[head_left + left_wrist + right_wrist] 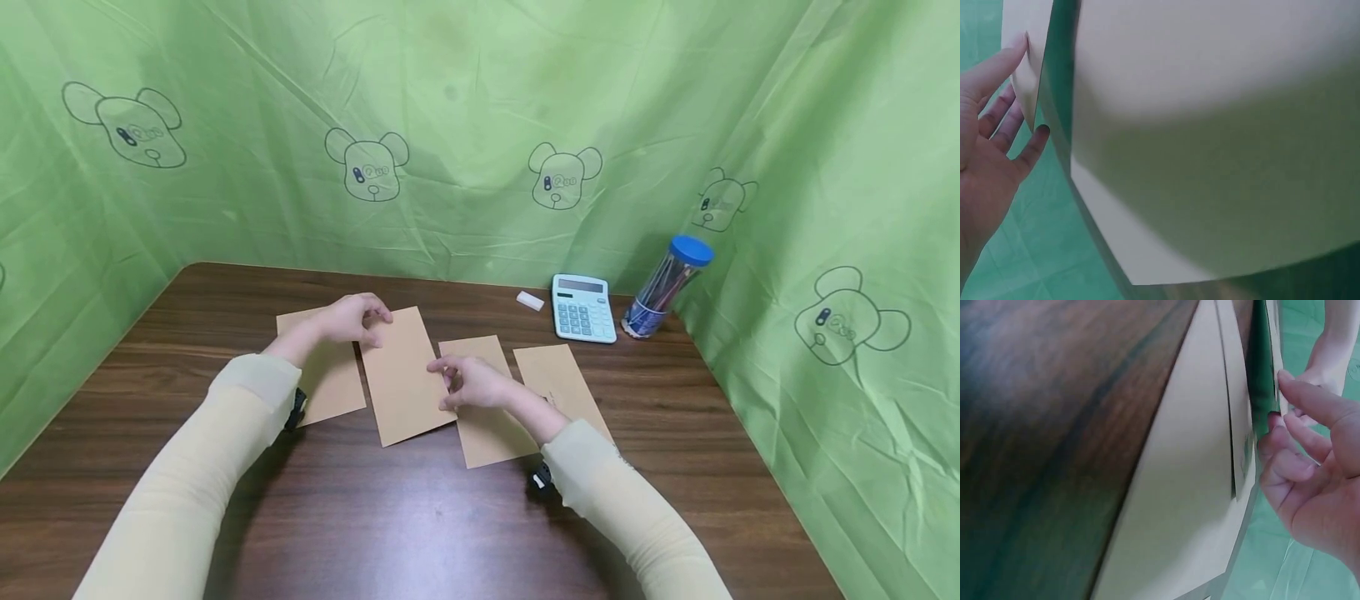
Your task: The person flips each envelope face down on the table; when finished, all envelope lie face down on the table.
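Observation:
Both hands hold one brown paper envelope [405, 375], second from the left in a row of several. My left hand [348, 318] pinches its upper left edge; the left wrist view shows the thumb in front and fingers behind. Lower on its right edge, the thumb and fingers of my right hand [474, 383] pinch it. A brown envelope [333, 383] lies under the left forearm. To the right, another envelope [491, 437] is partly covered by the right hand. Beyond that lies a further envelope [558, 375] with small dark marks, partly hidden by the right forearm.
At the back right of the dark wooden table [390, 533] lie a light blue calculator [583, 308] and a small white block [530, 301]. Beside them stands a clear tube with a blue lid [667, 287], holding thin sticks. Green cloth [465, 125] hangs behind the table.

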The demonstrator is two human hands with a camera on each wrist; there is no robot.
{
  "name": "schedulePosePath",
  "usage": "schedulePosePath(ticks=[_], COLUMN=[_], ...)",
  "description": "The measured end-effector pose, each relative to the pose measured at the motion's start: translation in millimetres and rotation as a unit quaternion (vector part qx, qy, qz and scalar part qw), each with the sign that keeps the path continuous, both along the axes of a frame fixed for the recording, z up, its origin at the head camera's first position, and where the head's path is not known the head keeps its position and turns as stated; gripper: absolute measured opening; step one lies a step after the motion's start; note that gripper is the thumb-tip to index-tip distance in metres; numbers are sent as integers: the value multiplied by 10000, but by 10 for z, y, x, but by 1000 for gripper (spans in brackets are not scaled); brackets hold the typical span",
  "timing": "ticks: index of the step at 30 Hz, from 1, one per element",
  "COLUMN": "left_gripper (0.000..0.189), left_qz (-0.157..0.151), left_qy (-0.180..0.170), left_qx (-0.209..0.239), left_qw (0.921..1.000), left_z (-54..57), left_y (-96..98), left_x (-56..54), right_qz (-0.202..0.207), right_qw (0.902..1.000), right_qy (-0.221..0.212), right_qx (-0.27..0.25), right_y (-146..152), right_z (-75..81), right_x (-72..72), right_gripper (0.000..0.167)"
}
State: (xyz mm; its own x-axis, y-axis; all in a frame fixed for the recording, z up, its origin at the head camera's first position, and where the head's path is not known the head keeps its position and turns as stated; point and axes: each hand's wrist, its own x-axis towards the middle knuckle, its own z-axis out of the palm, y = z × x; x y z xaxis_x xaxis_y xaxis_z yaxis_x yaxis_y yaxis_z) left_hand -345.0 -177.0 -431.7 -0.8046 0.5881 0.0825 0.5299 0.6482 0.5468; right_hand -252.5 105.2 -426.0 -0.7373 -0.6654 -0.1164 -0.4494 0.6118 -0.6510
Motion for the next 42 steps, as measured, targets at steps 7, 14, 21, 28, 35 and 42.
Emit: schedulePosePath(ticks=[7, 14, 21, 28, 35, 42], left_gripper=[52, 58, 59, 58, 57, 58], left_qz=[-105, -176, -180, -186, -256, -192], left_qy=[69, 97, 121, 141, 124, 167], left_qx=[-333, -575, -815, -991, -891, -979], left_qw=[9994, 9981, 9964, 9948, 9956, 9949], left_z=[-124, -121, -66, -59, -62, -71], left_y=[27, 70, 94, 88, 95, 87], left_x=[28, 65, 90, 92, 102, 95], right_qz=[220, 250, 338, 113, -72, 428], right_qw=[9985, 9976, 9981, 9968, 9889, 9746], right_qy=[309, 367, 407, 763, 1481, 2131], right_qx=[383, 532, 322, -188, 71, 529], right_y=[-32, -31, -9, 181, 503, 797], right_z=[-24, -36, 9, 120, 129, 103], right_x=[25, 13, 2, 63, 205, 219], right_gripper=[57, 50, 49, 45, 41, 46])
